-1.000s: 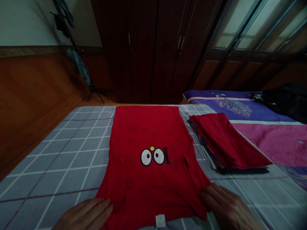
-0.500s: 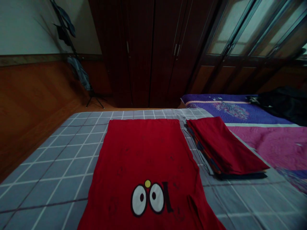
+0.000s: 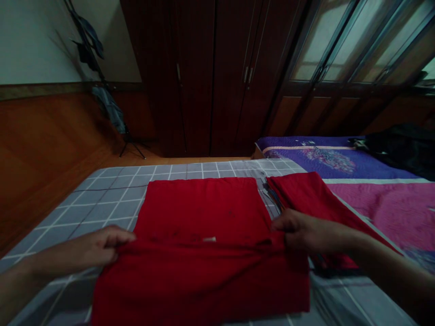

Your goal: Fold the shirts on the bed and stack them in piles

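Note:
A red shirt [image 3: 204,276] lies on the bed with its near part lifted and folded over toward the far end, so its printed eyes are covered. My left hand [image 3: 110,244] pinches the left end of the raised edge. At the right end of that edge, my right hand [image 3: 294,228] is closed on the same cloth. Beside the shirt, partly behind my right forearm, is a stack of folded clothes [image 3: 316,194] with a red one on top.
A grey checked sheet [image 3: 98,199] covers the bed. Beyond stand a dark wardrobe [image 3: 227,81] and, at the left, a coat stand [image 3: 110,106]. A purple and pink bedspread [image 3: 384,203] with a black bundle [image 3: 404,147] is at the right.
Both my hands have come into view, holding the shirt. Its near part has been brought up and over the printed eyes. The view has shifted slightly.

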A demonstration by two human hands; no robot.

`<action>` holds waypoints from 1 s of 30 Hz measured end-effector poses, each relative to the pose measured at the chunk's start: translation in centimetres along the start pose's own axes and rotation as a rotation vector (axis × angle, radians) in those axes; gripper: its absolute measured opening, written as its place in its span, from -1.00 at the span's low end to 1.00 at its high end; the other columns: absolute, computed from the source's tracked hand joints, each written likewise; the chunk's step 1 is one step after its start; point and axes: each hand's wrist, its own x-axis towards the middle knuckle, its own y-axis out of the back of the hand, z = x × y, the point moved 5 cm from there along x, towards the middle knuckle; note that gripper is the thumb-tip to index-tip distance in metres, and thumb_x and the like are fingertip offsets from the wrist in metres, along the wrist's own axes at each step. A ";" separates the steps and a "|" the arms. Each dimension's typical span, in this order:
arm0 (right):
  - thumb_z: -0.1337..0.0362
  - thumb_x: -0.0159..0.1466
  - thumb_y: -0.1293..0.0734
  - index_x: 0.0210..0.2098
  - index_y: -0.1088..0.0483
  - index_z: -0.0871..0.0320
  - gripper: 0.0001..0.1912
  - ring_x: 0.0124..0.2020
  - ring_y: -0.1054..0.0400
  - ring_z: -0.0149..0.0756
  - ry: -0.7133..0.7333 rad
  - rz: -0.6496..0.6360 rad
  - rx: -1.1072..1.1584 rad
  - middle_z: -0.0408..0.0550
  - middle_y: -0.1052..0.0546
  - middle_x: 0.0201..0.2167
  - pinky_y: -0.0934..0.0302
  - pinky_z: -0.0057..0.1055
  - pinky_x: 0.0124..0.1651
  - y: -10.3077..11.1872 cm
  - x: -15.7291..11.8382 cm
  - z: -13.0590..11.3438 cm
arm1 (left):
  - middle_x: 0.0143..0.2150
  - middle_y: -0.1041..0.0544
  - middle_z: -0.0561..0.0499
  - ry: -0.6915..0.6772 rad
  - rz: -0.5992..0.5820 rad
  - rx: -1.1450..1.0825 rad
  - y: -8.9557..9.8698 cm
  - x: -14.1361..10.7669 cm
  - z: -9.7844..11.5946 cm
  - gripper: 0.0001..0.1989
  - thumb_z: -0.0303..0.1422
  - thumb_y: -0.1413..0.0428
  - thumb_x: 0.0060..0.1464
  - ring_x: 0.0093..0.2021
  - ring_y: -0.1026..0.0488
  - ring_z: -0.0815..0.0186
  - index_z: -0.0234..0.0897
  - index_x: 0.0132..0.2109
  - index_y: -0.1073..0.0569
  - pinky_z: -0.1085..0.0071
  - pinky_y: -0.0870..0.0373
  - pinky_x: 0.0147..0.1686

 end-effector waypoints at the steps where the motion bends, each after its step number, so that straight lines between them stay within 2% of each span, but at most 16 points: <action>1: 0.37 -0.08 -0.17 -0.55 -0.34 0.21 -0.86 -0.64 -0.15 -0.50 -0.005 -0.020 0.040 -0.21 -0.33 -0.64 -0.04 -0.59 -0.60 1.7 1.8 -0.3 | -0.33 -0.58 0.04 -0.004 -0.031 -0.047 1.4 1.9 1.4 -0.82 -0.43 -0.15 -0.16 -0.31 -0.49 0.17 -0.19 -0.33 -0.58 0.37 -0.42 -0.31; 3: 0.36 -0.13 -0.17 -0.57 -0.34 0.21 -0.85 -0.67 -0.13 -0.51 -0.022 -0.010 0.100 -0.22 -0.31 -0.69 -0.02 -0.59 -0.62 4.8 5.4 -0.4 | -0.29 -0.58 0.03 -0.017 -0.070 -0.110 3.9 5.4 3.6 -0.74 -0.45 -0.13 -0.22 -0.29 -0.49 0.18 -0.20 -0.28 -0.56 0.39 -0.40 -0.30; 6: 0.38 -0.21 -0.17 -0.56 -0.38 0.21 -0.79 -0.68 -0.17 -0.49 -0.085 0.043 0.138 -0.21 -0.37 -0.69 -0.04 -0.58 -0.62 8.2 10.2 0.7 | -0.28 -0.56 0.00 -0.050 0.002 -0.156 6.8 10.0 5.0 -0.71 -0.46 -0.13 -0.26 -0.33 -0.47 0.22 -0.25 -0.26 -0.52 0.44 -0.37 -0.37; 8: 0.39 -0.23 -0.17 -0.56 -0.40 0.22 -0.77 -0.67 -0.19 -0.49 -0.125 0.074 0.129 -0.20 -0.40 -0.68 -0.04 -0.58 -0.62 9.6 13.0 2.1 | -0.30 -0.55 -0.01 -0.063 0.069 -0.194 7.8 12.8 4.5 -0.72 -0.46 -0.15 -0.27 -0.37 -0.46 0.27 -0.29 -0.27 -0.48 0.46 -0.35 -0.41; 12: 0.39 -0.21 -0.20 -0.67 -0.30 0.20 -0.93 -0.72 -0.09 -0.54 -0.144 0.180 0.140 -0.25 -0.30 -0.76 0.09 -0.59 -0.67 11.2 16.9 5.1 | -0.29 -0.54 -0.03 -0.060 0.140 -0.355 8.2 17.0 1.8 -0.66 -0.47 -0.20 -0.25 -0.40 -0.48 0.31 -0.32 -0.20 -0.43 0.45 -0.38 -0.40; 15: 0.34 -0.17 -0.21 -0.63 -0.29 0.19 -0.93 -0.72 -0.05 -0.55 -0.119 0.277 0.202 -0.25 -0.28 -0.73 0.12 -0.58 -0.67 11.5 17.7 6.7 | -0.26 -0.56 -0.03 -0.126 0.199 -0.497 8.4 18.0 0.2 -0.65 -0.46 -0.22 -0.19 -0.35 -0.51 0.30 -0.31 -0.16 -0.43 0.42 -0.41 -0.33; 19: 0.28 -0.11 -0.22 -0.54 -0.30 0.17 -0.89 -0.67 -0.09 -0.52 -0.076 0.391 0.292 -0.22 -0.32 -0.67 0.04 -0.56 -0.62 11.6 17.6 7.4 | -0.26 -0.58 -0.02 -0.214 0.288 -0.571 9.5 17.4 -0.7 -0.64 -0.48 -0.25 -0.20 -0.37 -0.51 0.32 -0.30 -0.17 -0.44 0.45 -0.41 -0.35; 24: 0.21 -0.01 -0.25 -0.55 -0.29 0.15 -0.87 -0.69 -0.05 -0.53 -0.079 0.486 0.315 -0.23 -0.27 -0.70 0.08 -0.55 -0.64 11.9 18.1 7.4 | -0.31 -0.57 0.01 -0.153 0.339 -0.516 10.0 17.5 -0.7 -0.67 -0.46 -0.25 -0.17 -0.42 -0.50 0.35 -0.30 -0.17 -0.42 0.49 -0.38 -0.43; 27: 0.18 0.01 -0.26 -0.57 -0.29 0.15 -0.83 -0.71 -0.02 -0.53 -0.108 0.508 0.286 -0.25 -0.25 -0.71 0.14 -0.53 -0.66 12.0 18.3 7.4 | -0.31 -0.57 0.02 -0.116 0.350 -0.468 9.7 17.6 -0.7 -0.66 -0.43 -0.25 -0.15 -0.43 -0.50 0.35 -0.28 -0.16 -0.40 0.50 -0.36 -0.45; 30: 0.17 0.03 -0.26 -0.56 -0.30 0.14 -0.83 -0.70 -0.05 -0.52 -0.130 0.520 0.235 -0.24 -0.27 -0.71 0.10 -0.53 -0.65 12.0 18.3 7.4 | -0.30 -0.56 0.00 -0.111 0.363 -0.400 9.9 17.6 -0.7 -0.66 -0.39 -0.25 -0.15 -0.41 -0.50 0.33 -0.29 -0.16 -0.40 0.48 -0.36 -0.43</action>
